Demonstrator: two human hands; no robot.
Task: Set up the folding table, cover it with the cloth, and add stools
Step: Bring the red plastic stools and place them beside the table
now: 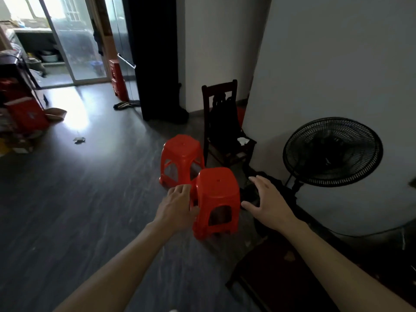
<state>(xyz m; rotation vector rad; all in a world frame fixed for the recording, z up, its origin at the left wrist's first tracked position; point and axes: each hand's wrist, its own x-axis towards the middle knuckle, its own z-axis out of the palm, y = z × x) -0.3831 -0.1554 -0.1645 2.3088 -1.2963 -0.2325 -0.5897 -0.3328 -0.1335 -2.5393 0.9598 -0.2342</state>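
Two red plastic stools stand on the dark floor. The near stool [217, 199] is between my hands; the far stool [182, 159] stands just behind it to the left. My left hand [177, 204] reaches to the near stool's left side, its fingertips at or behind the stool's edge; whether they touch it I cannot tell. My right hand [266, 202] hovers to the stool's right, fingers spread, a small gap from it. No folding table or cloth is in view.
A dark wooden chair [225, 127] stands behind the stools by the white wall. A black pedestal fan [333, 152] is at the right. Dark furniture [281, 273] sits at the lower right. Red boxes [24, 113] and clutter line the left; glass sliding doors [74, 41] are at the back.
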